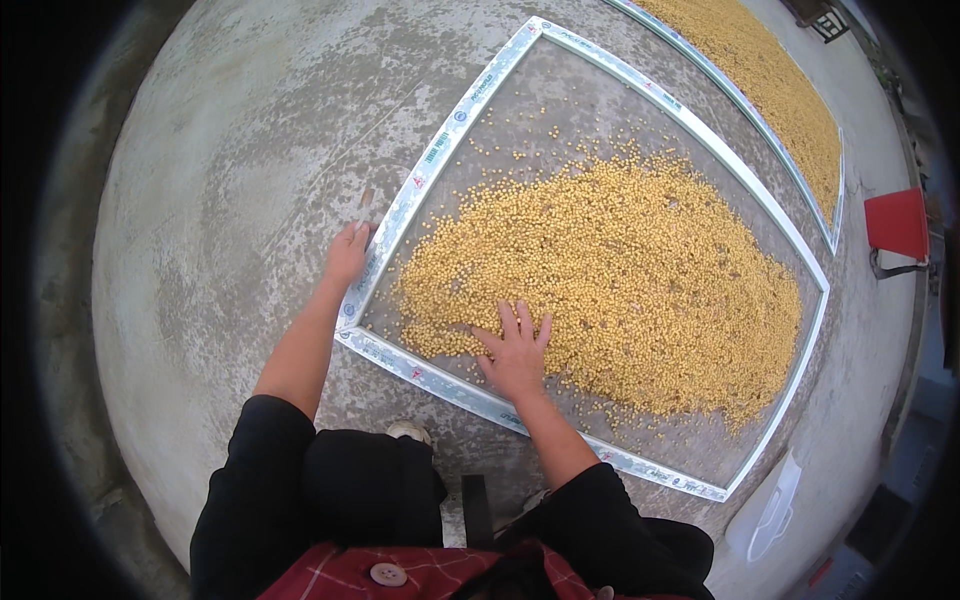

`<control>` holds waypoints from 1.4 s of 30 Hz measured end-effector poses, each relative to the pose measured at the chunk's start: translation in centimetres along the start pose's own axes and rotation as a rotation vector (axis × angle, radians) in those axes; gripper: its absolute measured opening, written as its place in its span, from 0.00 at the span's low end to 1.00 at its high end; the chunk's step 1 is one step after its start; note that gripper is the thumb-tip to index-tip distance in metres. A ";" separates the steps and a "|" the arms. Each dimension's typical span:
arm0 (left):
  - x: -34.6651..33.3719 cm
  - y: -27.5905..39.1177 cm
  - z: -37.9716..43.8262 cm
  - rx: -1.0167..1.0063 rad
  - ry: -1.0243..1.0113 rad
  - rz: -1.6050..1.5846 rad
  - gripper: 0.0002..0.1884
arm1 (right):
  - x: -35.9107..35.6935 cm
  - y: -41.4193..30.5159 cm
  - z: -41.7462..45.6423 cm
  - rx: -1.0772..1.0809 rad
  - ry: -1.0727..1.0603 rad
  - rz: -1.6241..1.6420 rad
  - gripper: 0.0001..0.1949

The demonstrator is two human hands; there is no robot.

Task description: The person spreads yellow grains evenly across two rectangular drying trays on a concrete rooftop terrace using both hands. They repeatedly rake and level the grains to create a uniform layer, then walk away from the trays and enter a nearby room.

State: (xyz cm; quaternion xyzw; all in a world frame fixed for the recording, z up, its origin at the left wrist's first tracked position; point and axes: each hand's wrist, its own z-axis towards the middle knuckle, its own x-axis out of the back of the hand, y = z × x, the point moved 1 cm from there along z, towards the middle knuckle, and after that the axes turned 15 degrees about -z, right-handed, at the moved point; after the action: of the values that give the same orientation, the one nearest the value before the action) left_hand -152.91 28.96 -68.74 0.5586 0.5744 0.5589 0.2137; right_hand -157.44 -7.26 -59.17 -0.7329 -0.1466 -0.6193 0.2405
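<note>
A four-sided screen frame (436, 158) of white plastic profile, covered in printed film, lies on the concrete. Its mesh bears a broad, thin heap of yellow soybeans (615, 262), with looser ones scattered towards the far corner. At the frame's left side, close to the near left corner, my left hand (347, 253) grips the outer edge; some of its fingers are hidden. My right hand (517, 356) rests palm down on the near edge of the heap, fingers spread among the beans, holding nothing.
Beyond the far side lies a second frame (757, 124) full of yellow beans (772, 82). A red bucket (897, 223) stands at the right. A translucent plastic container with a handle (766, 514) lies near the right front corner. Stained concrete floor (225, 150) extends leftward.
</note>
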 end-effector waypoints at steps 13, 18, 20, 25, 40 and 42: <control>-4.7 6.3 10.8 -0.425 0.381 0.648 0.22 | 3.2 21.7 -2.3 -0.737 0.250 -0.274 0.45; -5.8 6.9 10.4 -0.445 0.384 0.693 0.22 | 2.4 28.0 0.2 -0.899 0.336 -0.252 0.50; -6.1 8.0 10.4 -0.413 0.386 0.703 0.22 | 1.8 28.3 2.6 -0.963 0.305 -0.192 0.50; -5.4 7.9 10.5 -0.438 0.386 0.683 0.23 | 0.8 26.1 8.6 -1.047 0.276 -0.097 0.47; -5.4 9.0 10.6 -0.355 0.335 0.657 0.25 | 2.1 15.4 25.2 -0.852 0.164 -0.111 0.45; -5.0 9.0 10.5 -0.347 0.341 0.665 0.25 | 2.9 14.0 27.4 -0.827 0.137 -0.088 0.44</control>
State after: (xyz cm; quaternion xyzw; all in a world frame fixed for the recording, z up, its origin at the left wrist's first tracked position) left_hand -138.74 26.56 -65.66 0.5687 0.2869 0.7708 0.0142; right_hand -126.78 -4.66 -61.98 -0.7180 0.0993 -0.6828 -0.0914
